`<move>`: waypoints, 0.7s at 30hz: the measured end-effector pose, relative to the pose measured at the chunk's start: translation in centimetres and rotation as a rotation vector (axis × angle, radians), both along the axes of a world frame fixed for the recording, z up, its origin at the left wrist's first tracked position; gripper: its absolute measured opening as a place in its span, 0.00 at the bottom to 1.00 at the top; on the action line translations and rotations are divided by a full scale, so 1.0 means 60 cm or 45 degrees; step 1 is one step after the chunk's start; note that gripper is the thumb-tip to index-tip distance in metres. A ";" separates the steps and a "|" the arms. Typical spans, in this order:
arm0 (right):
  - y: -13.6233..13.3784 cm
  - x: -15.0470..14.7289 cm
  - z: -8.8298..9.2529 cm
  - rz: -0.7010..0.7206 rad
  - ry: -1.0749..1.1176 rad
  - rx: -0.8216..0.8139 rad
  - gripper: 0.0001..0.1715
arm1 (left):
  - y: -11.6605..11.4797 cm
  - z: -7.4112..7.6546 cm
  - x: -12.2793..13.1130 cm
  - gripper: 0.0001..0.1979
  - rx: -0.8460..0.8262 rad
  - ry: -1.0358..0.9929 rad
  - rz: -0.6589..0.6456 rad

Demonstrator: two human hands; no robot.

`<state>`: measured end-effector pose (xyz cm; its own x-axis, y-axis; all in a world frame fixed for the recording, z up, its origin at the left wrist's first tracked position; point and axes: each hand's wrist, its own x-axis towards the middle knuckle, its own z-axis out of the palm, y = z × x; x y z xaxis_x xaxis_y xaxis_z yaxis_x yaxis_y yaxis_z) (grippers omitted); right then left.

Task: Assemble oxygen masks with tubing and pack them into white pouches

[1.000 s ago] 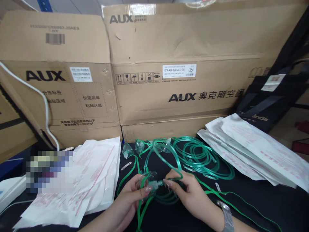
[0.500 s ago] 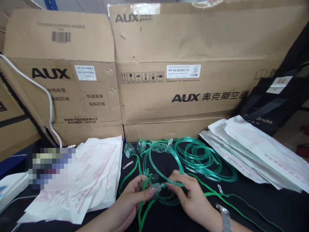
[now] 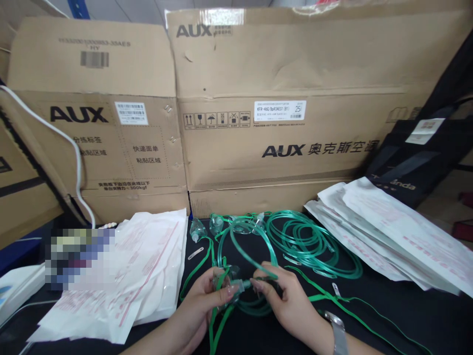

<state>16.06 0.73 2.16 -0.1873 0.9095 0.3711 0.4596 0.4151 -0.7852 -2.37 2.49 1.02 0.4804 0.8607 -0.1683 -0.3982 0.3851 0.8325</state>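
My left hand (image 3: 212, 298) is closed on a clear green oxygen mask (image 3: 233, 272), near the connector at its narrow end. Green elastic straps (image 3: 220, 328) hang from the mask below that hand. Just to the right, my right hand (image 3: 283, 291) pinches the end of a green tube (image 3: 246, 256), which meets the mask's connector; how deeply it is seated I cannot tell. The tube loops up and back in a coil behind both hands. Part of the mask is hidden by my left fingers.
More coiled green tubing (image 3: 314, 241) lies at the back right. Other small masks (image 3: 198, 228) sit along the rear. Paper pouches are piled left (image 3: 148, 266) and right (image 3: 391, 231). A metal nose strip (image 3: 195, 253) and green straps (image 3: 351, 305) lie on the black cloth. Cardboard boxes (image 3: 229, 172) stand behind.
My right hand has shifted slightly left and down, and the tube loop it holds has moved a little with it. My left hand keeps its hold on the mask.
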 end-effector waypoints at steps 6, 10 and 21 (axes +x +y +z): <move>0.028 0.024 0.031 0.186 0.264 -0.343 0.13 | 0.003 -0.001 0.001 0.07 -0.159 -0.071 0.058; 0.029 0.032 0.041 0.193 0.771 -0.546 0.18 | 0.006 0.000 -0.002 0.07 -0.258 -0.118 0.109; 0.020 0.025 0.039 0.241 1.436 -0.757 0.08 | 0.009 0.000 0.000 0.05 -0.242 -0.170 0.112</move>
